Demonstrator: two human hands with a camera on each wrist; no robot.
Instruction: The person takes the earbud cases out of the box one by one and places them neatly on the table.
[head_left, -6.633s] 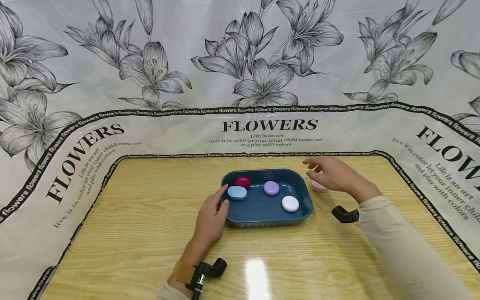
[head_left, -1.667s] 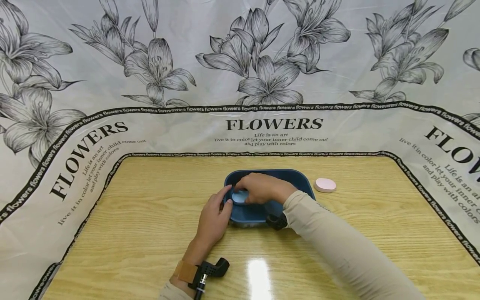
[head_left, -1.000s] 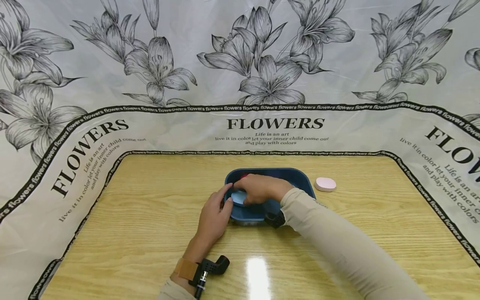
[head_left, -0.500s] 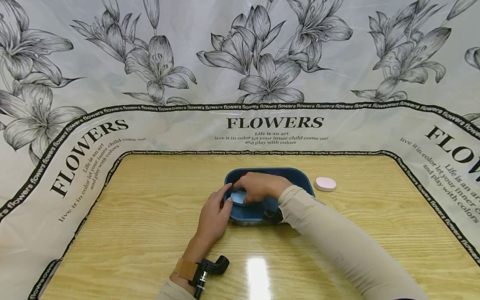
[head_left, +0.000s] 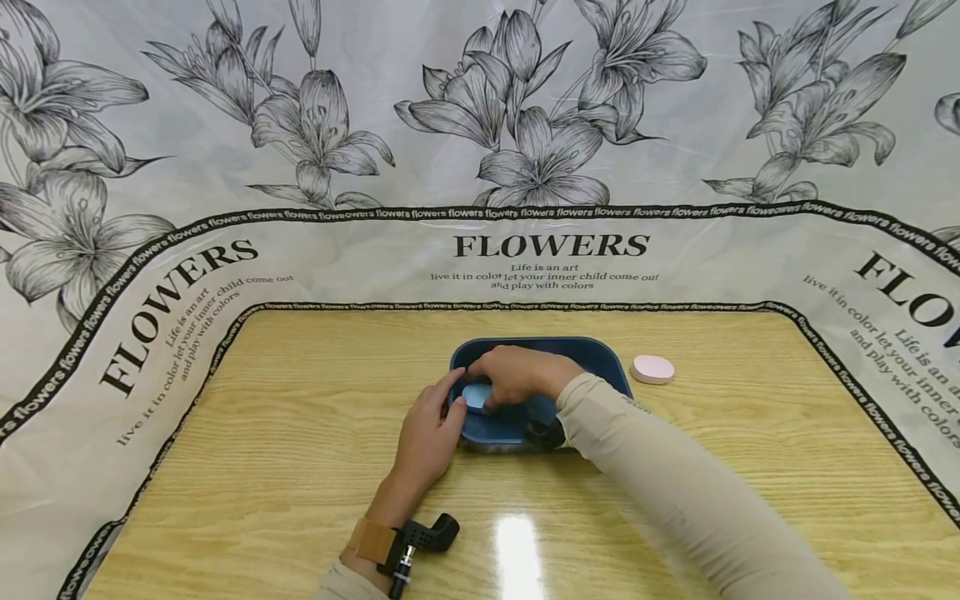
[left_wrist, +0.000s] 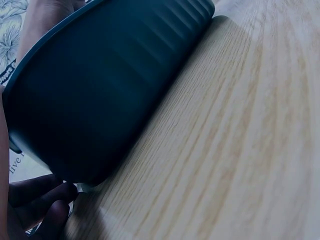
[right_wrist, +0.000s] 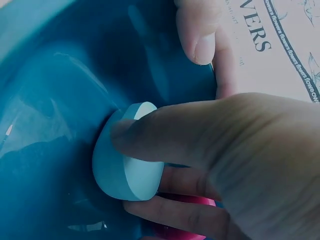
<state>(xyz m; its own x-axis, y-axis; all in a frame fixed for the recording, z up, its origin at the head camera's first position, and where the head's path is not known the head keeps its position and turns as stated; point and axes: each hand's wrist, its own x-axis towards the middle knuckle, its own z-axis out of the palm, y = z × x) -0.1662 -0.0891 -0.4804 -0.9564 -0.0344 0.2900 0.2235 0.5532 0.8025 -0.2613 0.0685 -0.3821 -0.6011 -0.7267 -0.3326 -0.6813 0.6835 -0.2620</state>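
A dark blue rectangular basin (head_left: 592, 350) stands on the table. My left hand (head_left: 425, 433) grips its left rim; in the left wrist view, curled fingers lie at the basin's outer lower corner. Inside, at the left end, my right hand (head_left: 521, 372) pinches a light blue oval soap bar (head_left: 476, 395) between thumb and fingers. In the right wrist view this light blue bar (right_wrist: 111, 167) is tilted, near the basin floor. Behind the right fingers shows part of a red soap bar (right_wrist: 182, 233). The right hand and forearm cover much of the basin's inside.
A pink oval soap bar (head_left: 652, 369) lies on the table (head_left: 300, 392), just right of the basin. A cloth (head_left: 551, 258) with printed flowers and lettering rises along the back and sides. Each wrist wears a black camera (head_left: 431, 533).
From above the pink soap bar, my right hand has moved left into the basin and taken hold of the light blue bar. Both hands have barely moved in the last second.
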